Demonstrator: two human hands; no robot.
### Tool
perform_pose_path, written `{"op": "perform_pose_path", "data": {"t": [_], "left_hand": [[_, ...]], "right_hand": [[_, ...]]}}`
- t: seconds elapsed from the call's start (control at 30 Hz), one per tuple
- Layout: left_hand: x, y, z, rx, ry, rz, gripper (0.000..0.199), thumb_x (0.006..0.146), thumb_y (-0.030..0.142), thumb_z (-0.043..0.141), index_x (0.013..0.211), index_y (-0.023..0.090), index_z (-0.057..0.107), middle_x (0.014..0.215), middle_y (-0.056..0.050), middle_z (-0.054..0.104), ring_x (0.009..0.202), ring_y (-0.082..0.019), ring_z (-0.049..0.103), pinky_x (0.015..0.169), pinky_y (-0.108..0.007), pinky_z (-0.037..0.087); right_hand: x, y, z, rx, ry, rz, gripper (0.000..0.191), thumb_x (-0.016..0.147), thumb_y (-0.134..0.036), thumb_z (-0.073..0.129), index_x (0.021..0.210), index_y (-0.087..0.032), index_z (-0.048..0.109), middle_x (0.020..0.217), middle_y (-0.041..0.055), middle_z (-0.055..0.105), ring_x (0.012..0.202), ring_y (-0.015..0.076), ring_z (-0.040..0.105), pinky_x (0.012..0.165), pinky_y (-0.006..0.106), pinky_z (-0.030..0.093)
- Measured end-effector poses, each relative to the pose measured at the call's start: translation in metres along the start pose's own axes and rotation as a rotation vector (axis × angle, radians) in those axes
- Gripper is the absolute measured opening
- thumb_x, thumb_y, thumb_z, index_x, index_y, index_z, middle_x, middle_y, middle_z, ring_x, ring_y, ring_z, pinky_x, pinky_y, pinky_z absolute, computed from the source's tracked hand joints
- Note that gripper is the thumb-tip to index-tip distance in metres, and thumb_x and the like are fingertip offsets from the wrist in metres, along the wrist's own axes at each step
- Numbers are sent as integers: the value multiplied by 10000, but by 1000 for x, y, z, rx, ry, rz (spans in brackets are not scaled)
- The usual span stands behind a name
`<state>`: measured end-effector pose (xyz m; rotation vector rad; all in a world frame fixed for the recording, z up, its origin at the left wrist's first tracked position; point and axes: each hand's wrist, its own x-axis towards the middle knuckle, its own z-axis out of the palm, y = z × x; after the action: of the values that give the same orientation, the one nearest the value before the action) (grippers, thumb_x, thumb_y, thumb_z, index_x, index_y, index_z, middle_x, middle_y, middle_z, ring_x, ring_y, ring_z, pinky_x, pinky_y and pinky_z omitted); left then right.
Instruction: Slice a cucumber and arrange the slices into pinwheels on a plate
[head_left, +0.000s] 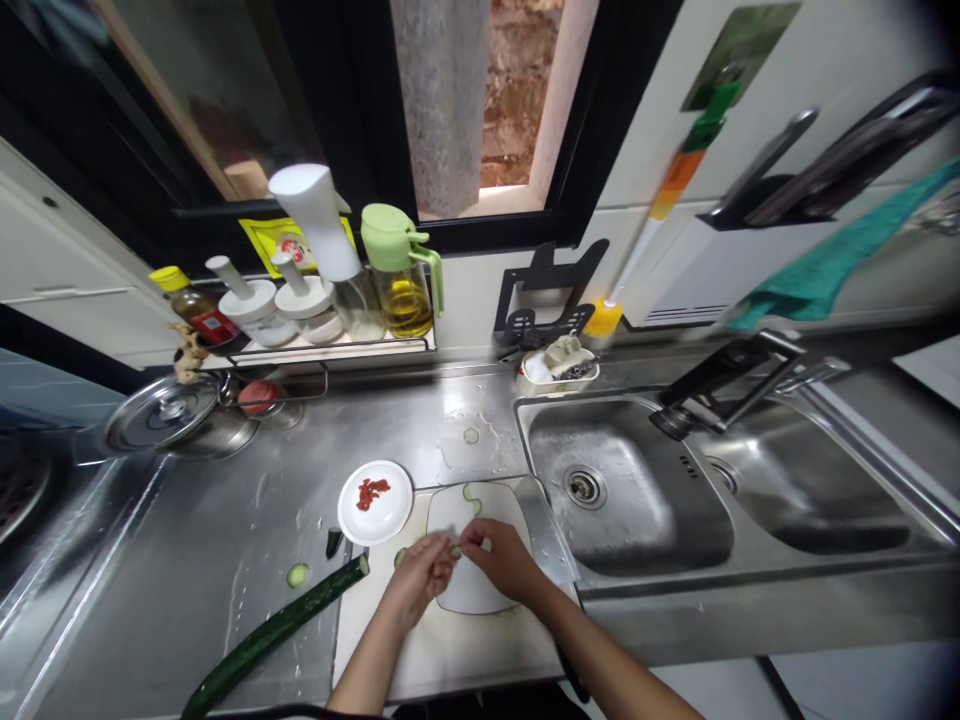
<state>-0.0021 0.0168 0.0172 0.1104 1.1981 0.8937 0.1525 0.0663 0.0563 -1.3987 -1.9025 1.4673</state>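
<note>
Both hands meet over a white plate (476, 590) on the cutting board (405, 650). My left hand (426, 572) and my right hand (491, 553) pinch a small pale-green piece (456, 552) between their fingertips. Thin green-edged slices (472, 498) lie at the plate's far edge, and another slice (400, 556) shows beside my left hand. A long cut cucumber (277, 635) rests at the left, its cut end over the board's edge. The cleaver blade (541, 530) lies along the board's right side.
A small white dish (375, 525) holds chopped red pieces. Cucumber scraps (298, 575) lie on the steel counter (225, 540). At the right is a double sink (630, 480) with a black faucet (697, 390). Bottles and jars stand on a rack (337, 350); a lidded pot (169, 410) is left.
</note>
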Motion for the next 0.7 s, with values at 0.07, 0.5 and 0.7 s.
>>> {"op": "perform_pose_path", "data": {"t": [0.07,0.5,0.7], "left_hand": [[2,-1,4,-112,-6,-168,347,716,414,706,840,136,539,611,16,574,436,-16,447,411,-116,262],[12,8,11,-292,-148,-256,242,715,76,670,947,106,608,611,21,572,451,-10,505,406,-89,306],[23,11,16,-40,27,1,289,558,188,789,786,114,628,584,15,594,447,-20,467,427,-130,274]], "right_hand": [[-2,-5,-4,5,-11,-6,80,726,-171,559,694,-189,631,677,-15,615,675,124,537,624,226,385],[8,6,-29,80,-58,91,75,681,-173,567,696,-176,640,674,-10,627,658,126,526,619,231,383],[23,23,-33,-36,-33,102,94,687,-170,557,698,-169,650,692,7,657,682,136,554,646,231,405]]}}
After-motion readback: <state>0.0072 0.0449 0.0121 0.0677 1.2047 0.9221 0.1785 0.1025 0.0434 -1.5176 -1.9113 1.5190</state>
